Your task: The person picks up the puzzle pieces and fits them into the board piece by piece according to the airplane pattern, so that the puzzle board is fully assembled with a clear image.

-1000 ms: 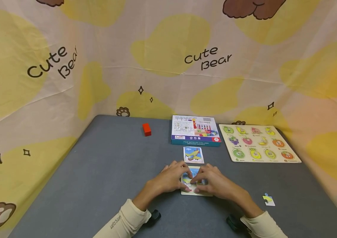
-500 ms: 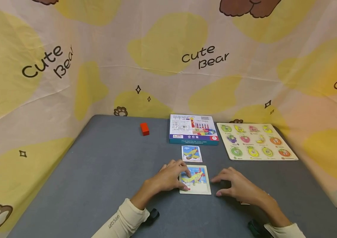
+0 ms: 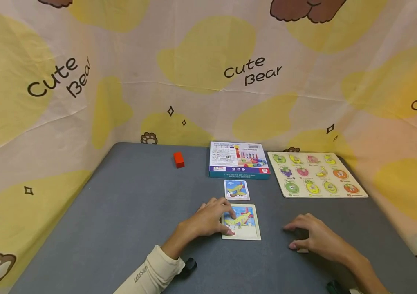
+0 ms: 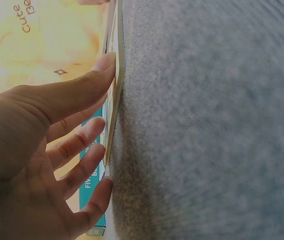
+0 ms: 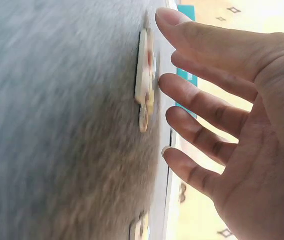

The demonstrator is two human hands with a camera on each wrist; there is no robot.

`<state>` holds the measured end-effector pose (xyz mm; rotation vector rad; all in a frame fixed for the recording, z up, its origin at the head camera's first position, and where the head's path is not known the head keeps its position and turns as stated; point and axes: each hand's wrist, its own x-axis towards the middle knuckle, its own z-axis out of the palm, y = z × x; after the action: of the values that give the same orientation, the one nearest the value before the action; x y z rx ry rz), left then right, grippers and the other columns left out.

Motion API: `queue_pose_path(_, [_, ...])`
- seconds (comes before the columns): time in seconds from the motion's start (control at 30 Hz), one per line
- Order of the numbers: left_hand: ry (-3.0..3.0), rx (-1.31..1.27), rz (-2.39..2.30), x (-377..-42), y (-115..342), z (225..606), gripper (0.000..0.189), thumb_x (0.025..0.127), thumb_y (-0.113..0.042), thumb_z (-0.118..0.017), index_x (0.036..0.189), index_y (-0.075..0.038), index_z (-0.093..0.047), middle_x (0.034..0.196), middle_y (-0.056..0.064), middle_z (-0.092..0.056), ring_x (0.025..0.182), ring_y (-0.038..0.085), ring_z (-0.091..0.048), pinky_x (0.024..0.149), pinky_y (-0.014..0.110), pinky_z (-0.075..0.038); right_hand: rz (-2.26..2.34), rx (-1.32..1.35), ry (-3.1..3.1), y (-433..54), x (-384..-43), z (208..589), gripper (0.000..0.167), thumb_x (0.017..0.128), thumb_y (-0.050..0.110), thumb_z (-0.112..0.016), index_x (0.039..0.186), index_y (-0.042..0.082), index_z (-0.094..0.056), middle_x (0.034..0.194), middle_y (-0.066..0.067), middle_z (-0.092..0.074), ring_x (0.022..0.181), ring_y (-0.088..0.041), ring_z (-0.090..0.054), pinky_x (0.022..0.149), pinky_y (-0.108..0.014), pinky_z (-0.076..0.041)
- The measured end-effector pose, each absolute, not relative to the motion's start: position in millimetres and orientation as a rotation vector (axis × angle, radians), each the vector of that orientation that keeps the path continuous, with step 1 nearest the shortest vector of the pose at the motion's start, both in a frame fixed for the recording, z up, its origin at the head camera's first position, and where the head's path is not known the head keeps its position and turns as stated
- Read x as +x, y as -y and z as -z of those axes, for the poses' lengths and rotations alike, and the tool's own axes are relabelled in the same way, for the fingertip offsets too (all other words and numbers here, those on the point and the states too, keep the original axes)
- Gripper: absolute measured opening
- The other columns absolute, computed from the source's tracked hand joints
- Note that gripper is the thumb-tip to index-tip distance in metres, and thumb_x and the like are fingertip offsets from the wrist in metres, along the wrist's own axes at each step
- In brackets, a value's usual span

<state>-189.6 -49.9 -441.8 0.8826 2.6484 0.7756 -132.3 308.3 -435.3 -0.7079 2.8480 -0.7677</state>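
My left hand (image 3: 210,218) rests at the left side of a square wooden puzzle board (image 3: 250,233), its fingers loosely spread. The board bears a yellow airplane on blue in its upper part and bare wood along much of its bottom. Seen from the left wrist, the thumb lies on the board's pale edge (image 4: 119,80). My right hand (image 3: 320,239) hovers, fingers apart, over the table to the right. Just under its thumb shows the edge of a loose jigsaw piece (image 3: 302,251). The right wrist view has this piece (image 5: 143,75) below the fingertips and another piece (image 5: 139,227) farther off.
Above the board lies a card (image 3: 236,190) with the same airplane. Behind it is a flat teal-and-white box (image 3: 239,160). A fruit picture board (image 3: 319,175) lies at the back right, a red block (image 3: 179,159) at the back left. Printed cloth walls border the grey table (image 3: 138,196).
My right hand has left the puzzle board and moved right and toward me, over the loose piece. My left hand has stayed on the board. The view has shifted slightly.
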Motion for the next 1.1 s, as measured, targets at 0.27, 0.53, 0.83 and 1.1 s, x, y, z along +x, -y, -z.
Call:
queue_pose_path(0.27, [-2.639, 0.873, -0.787, -190.4, 50.1, 442.1, 0.039, 0.085, -0.037, -0.090, 0.120, -0.024, -0.078, 0.137, -0.002, -0.059, 0.128, 0.023, -0.049, 0.095, 0.042, -0.038, 0.777, -0.795, -2.943, -326.4, -124.3, 442.3, 0.032, 0.079, 0.041, -0.092, 0.105, 0.025, -0.081, 0.101, 0.016, -0.069, 0.094, -0.002, -0.052, 0.079, -0.029, -0.046])
queue_pose_path(0.53, [-2.632, 0.870, -0.796, -191.3, 50.6, 443.1, 0.038, 0.085, -0.037, -0.090, 0.119, -0.024, -0.077, 0.137, -0.002, -0.059, 0.128, 0.023, -0.049, 0.094, 0.041, -0.037, 0.820, -0.864, -2.983, -336.3, -119.0, 447.8, 0.026, 0.076, 0.031, -0.094, 0.098, 0.024, -0.081, 0.094, 0.020, -0.066, 0.089, 0.000, -0.050, 0.074, -0.028, -0.043])
queue_pose_path(0.83, [-2.633, 0.862, -0.799, -190.6, 50.5, 442.3, 0.039, 0.085, -0.036, -0.090, 0.119, -0.024, -0.077, 0.137, -0.002, -0.059, 0.129, 0.023, -0.049, 0.095, 0.043, -0.038, 0.819, -0.863, -2.990, -338.9, -116.4, 448.8, 0.022, 0.077, 0.029, -0.094, 0.093, 0.027, -0.079, 0.091, 0.022, -0.064, 0.086, 0.000, -0.051, 0.071, -0.027, -0.043])
queue_pose_path(1.1, [-2.645, 0.870, -0.797, -189.5, 50.5, 441.4, 0.039, 0.084, -0.037, -0.091, 0.118, -0.023, -0.077, 0.136, -0.002, -0.060, 0.128, 0.023, -0.050, 0.094, 0.043, -0.039, 0.829, -0.923, -3.059, -336.5, -116.3, 453.2, 0.023, 0.074, 0.028, -0.096, 0.089, 0.029, -0.079, 0.088, 0.022, -0.063, 0.084, 0.001, -0.052, 0.071, -0.023, -0.042])
